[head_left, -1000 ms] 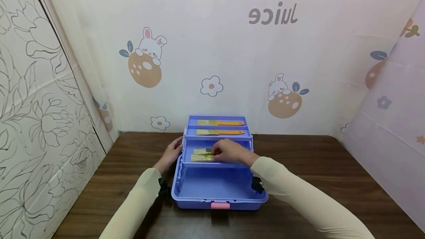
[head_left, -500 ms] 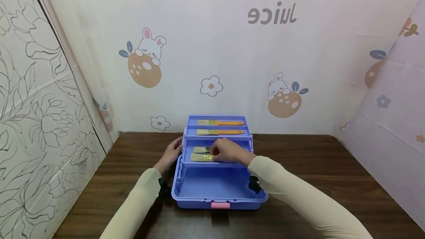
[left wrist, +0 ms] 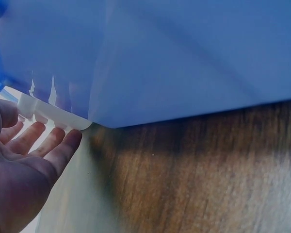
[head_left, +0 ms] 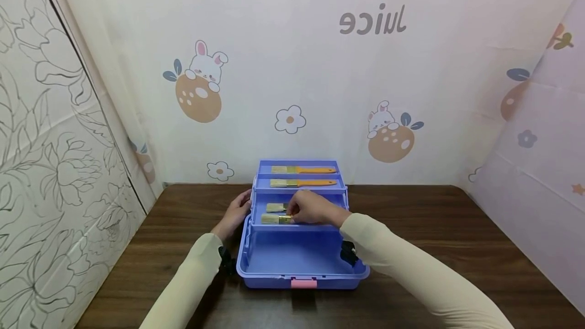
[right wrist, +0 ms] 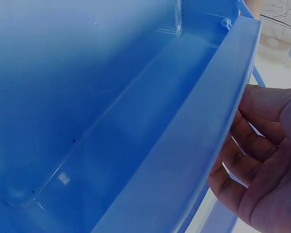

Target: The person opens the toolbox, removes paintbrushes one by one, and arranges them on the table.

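Front paintbrush [head_left: 272, 219], handle out of sight behind right hand [head_left: 312, 207]

A blue-violet plastic toolbox [head_left: 266, 283] with a pink front latch [head_left: 303, 284] stands open on the dark wood desk [head_left: 429, 248], trays stepped up behind its deep base. At the lowest tray [head_left: 260, 201], a flat, pale-bristled paintbrush with a gold-coloured band [head_left: 270, 219] points bristles left, handle hidden; a matching second brush [head_left: 275, 207] sits just behind. Above, two orange-handled brushes [head_left: 303, 170] lie sideways, one per tray.

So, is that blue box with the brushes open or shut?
Open: the blue box has its trays raised behind its base, and the brushes lying in them show plainly.
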Action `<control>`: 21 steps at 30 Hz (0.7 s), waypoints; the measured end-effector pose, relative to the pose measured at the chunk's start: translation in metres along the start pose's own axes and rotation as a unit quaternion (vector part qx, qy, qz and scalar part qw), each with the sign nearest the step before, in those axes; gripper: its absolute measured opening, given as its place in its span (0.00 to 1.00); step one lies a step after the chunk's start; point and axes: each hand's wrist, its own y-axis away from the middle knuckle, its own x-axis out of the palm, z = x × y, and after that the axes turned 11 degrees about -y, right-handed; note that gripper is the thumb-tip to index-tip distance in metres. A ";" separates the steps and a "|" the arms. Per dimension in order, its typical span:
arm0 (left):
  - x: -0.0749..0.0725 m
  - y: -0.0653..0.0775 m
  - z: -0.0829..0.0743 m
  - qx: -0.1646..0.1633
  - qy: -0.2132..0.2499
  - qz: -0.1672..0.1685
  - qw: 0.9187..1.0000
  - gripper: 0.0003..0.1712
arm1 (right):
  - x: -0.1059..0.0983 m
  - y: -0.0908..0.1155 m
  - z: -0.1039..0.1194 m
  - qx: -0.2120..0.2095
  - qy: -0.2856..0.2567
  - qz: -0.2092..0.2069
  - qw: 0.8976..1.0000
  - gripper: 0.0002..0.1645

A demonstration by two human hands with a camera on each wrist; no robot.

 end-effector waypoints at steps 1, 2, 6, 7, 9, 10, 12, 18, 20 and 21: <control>0.000 0.000 0.000 0.000 0.000 0.000 1.000 0.26 | -0.001 0.000 0.000 -0.004 0.003 0.002 1.000 0.02; 0.000 0.000 0.000 0.000 -0.002 0.000 1.000 0.26 | -0.001 0.000 0.000 -0.008 0.006 0.002 1.000 0.02; -0.001 0.001 -0.001 -0.001 -0.007 -0.002 1.000 0.26 | -0.004 0.001 0.002 -0.012 0.002 -0.003 1.000 0.03; 0.000 0.001 -0.001 0.000 -0.008 -0.002 1.000 0.26 | -0.005 0.002 0.002 -0.007 -0.003 -0.006 1.000 0.03; 0.000 0.002 -0.001 0.002 -0.005 -0.001 1.000 0.26 | -0.006 0.004 0.003 0.002 -0.015 -0.011 1.000 0.04; 0.000 0.002 -0.001 0.004 -0.004 0.000 1.000 0.26 | -0.007 0.004 0.003 0.007 -0.020 -0.013 1.000 0.04; 0.000 0.003 -0.002 0.008 -0.002 0.000 1.000 0.26 | -0.009 0.005 0.002 0.014 -0.028 -0.016 0.999 0.04; 0.000 0.003 -0.001 0.012 0.004 -0.004 1.000 0.25 | -0.019 0.005 0.001 0.005 -0.052 -0.014 0.999 0.04; 0.001 0.002 -0.001 0.013 0.006 -0.005 1.000 0.26 | -0.022 0.006 0.000 -0.006 -0.061 -0.013 0.998 0.04; 0.001 0.002 -0.001 0.015 0.007 -0.004 1.000 0.26 | -0.025 0.006 -0.001 -0.013 -0.066 -0.012 0.998 0.04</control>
